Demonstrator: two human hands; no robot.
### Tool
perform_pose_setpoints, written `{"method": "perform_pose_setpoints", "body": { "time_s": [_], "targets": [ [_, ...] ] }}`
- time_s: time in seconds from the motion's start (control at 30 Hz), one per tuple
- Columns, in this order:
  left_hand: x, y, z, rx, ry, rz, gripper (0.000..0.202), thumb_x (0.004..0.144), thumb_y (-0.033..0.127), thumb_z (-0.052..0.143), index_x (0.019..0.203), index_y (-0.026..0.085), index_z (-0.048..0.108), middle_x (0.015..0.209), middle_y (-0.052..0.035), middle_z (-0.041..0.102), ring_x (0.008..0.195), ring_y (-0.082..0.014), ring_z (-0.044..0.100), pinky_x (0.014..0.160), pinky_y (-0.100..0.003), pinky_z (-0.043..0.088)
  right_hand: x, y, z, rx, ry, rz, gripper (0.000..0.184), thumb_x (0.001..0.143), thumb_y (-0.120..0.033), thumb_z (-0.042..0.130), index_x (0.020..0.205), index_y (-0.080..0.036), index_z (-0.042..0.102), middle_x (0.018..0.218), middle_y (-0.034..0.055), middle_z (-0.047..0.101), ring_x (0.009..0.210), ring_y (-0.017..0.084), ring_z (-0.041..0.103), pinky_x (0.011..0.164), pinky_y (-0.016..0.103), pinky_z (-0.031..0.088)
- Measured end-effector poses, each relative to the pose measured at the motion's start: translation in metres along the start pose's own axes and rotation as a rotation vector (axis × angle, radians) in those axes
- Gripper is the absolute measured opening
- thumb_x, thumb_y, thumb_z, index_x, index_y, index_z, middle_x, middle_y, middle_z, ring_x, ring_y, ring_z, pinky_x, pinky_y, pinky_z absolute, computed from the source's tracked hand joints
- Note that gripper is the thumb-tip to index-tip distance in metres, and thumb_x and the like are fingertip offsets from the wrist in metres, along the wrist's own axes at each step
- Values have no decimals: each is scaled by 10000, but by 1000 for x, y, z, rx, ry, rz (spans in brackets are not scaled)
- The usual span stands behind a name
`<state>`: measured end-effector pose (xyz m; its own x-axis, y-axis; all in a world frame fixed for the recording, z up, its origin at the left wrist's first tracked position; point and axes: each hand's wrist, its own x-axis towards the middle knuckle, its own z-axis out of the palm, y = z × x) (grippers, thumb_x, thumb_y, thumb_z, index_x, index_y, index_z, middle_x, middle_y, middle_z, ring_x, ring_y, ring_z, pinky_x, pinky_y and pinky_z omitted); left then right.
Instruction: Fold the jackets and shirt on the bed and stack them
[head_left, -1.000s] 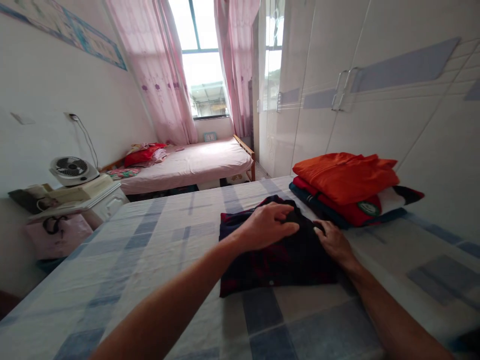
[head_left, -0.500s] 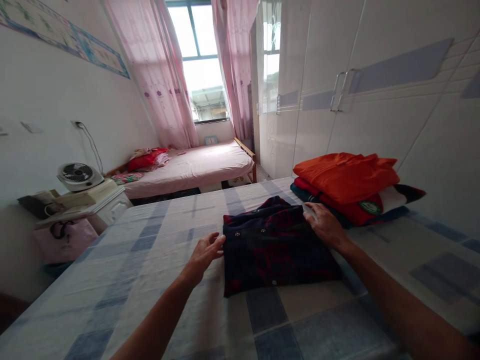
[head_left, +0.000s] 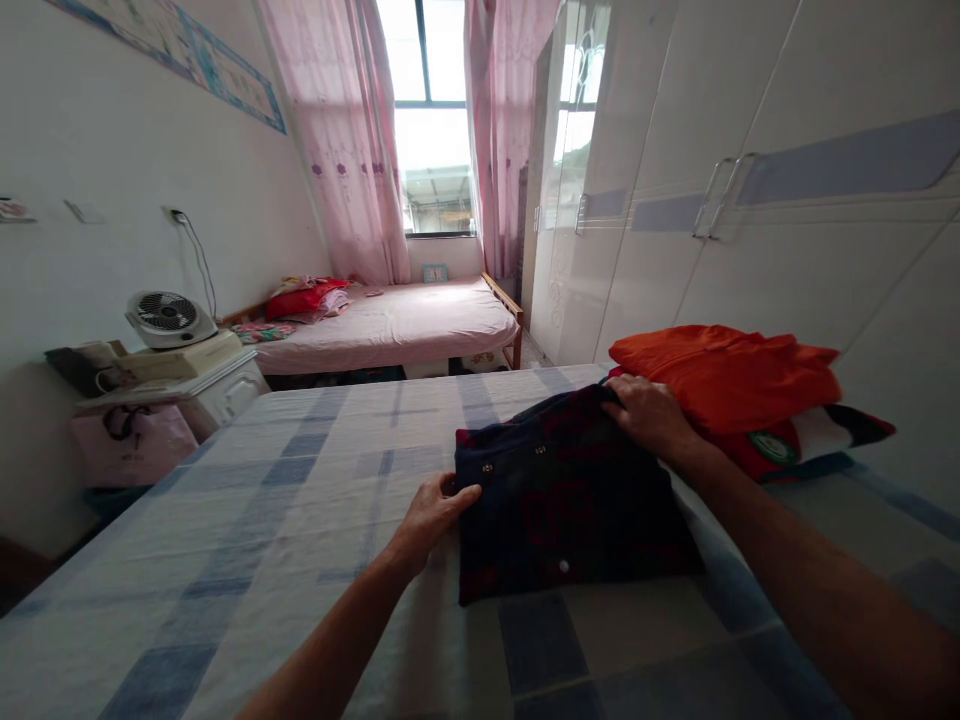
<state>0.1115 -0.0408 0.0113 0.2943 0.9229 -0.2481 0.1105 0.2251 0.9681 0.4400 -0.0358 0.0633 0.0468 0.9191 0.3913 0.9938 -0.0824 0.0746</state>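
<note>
A folded dark navy and red plaid garment (head_left: 570,510) lies on a bed with a blue and white checked sheet (head_left: 300,520). My left hand (head_left: 433,512) grips its left edge, fingers curled under the cloth. At the far right corner of the garment, my right hand (head_left: 651,412) is closed on the fabric, beside a stack of folded clothes (head_left: 742,400) topped by an orange piece.
White wardrobe doors (head_left: 750,220) run along the right side. A second bed with a pink sheet (head_left: 397,325) stands under the window. A white bedside cabinet (head_left: 202,385) with a small fan (head_left: 166,315) is at the left wall.
My left hand came off the top of the garment to its left edge and took hold. My right hand shifted to the far right corner. The view swung slightly right.
</note>
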Motion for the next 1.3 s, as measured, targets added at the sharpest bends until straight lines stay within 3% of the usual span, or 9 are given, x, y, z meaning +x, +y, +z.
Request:
{"method": "perform_pose_setpoints", "body": {
  "time_s": [0.17, 0.3, 0.47, 0.6, 0.73, 0.83, 0.93, 1.17, 1.3],
  "targets": [
    [-12, -4, 7, -89, 5, -46, 522, 630, 421, 749, 1049, 141, 614, 1042, -129, 688, 911, -248, 656, 702, -299, 512, 19, -21, 12, 31, -163, 19, 398, 784, -144, 434, 1156, -155, 576, 1196, 150, 580, 1073, 284, 540, 837, 407, 405],
    [-23, -12, 23, -284, -124, -59, 386, 644, 312, 727, 987, 157, 639, 961, -91, 704, 832, -215, 663, 721, -305, 522, 39, -76, 23, 367, -206, -262, 528, 735, -70, 417, 1235, -180, 545, 1274, 97, 548, 1139, 219, 518, 943, 348, 388],
    [-20, -8, 32, -276, -35, -66, 229, 569, 109, 617, 789, 172, 604, 592, 18, 600, 449, -91, 510, 413, -197, 396, 61, -142, 21, 457, -341, -635, 691, 610, 35, 394, 1202, -265, 586, 1339, 58, 490, 1260, 230, 401, 1006, 434, 316],
    [-24, 22, 14, -113, -147, -15, 302, 582, 146, 611, 880, 194, 606, 497, 61, 518, 339, -73, 389, 334, -192, 275, 68, -148, -7, 415, -325, -795, 620, 640, 13, 423, 1152, -279, 613, 1329, 53, 481, 1256, 237, 384, 1005, 457, 287],
    [-43, 68, -11, 82, -296, 106, 355, 586, 178, 628, 940, 177, 648, 645, 15, 622, 513, -122, 536, 460, -214, 400, 64, -127, -56, 388, -186, -814, 353, 663, -78, 521, 963, -211, 651, 1231, 62, 541, 1166, 230, 438, 965, 406, 315],
    [-61, 104, -29, 183, -336, 147, 415, 576, 204, 644, 989, 170, 662, 696, -3, 656, 597, -180, 591, 510, -254, 450, 54, -110, -97, 367, -133, -745, 213, 705, -156, 547, 904, -172, 620, 943, 44, 619, 899, 179, 534, 817, 314, 377],
    [-71, 140, -51, 366, -224, 239, 444, 556, 231, 675, 996, 169, 667, 671, -2, 656, 571, -205, 598, 495, -284, 456, 46, -97, -131, 350, -76, -627, 227, 737, -174, 509, 951, -164, 585, 778, 0, 592, 707, 131, 506, 680, 249, 353],
    [-47, 217, -86, 995, 318, 668, 264, 641, 247, 635, 892, 165, 632, 653, 11, 591, 586, -169, 546, 546, -272, 411, 67, -100, -169, 152, 213, -471, 281, 795, -195, 448, 1049, -154, 562, 850, 43, 618, 717, 151, 506, 640, 246, 308],
    [-50, 227, -83, 1212, 600, 923, 232, 719, 248, 574, 937, 167, 564, 815, -21, 580, 751, -194, 545, 645, -289, 404, 71, -108, -174, 119, 400, -367, 285, 801, -179, 451, 1066, -166, 553, 912, 58, 638, 745, 175, 536, 644, 265, 330]
  ]
}}
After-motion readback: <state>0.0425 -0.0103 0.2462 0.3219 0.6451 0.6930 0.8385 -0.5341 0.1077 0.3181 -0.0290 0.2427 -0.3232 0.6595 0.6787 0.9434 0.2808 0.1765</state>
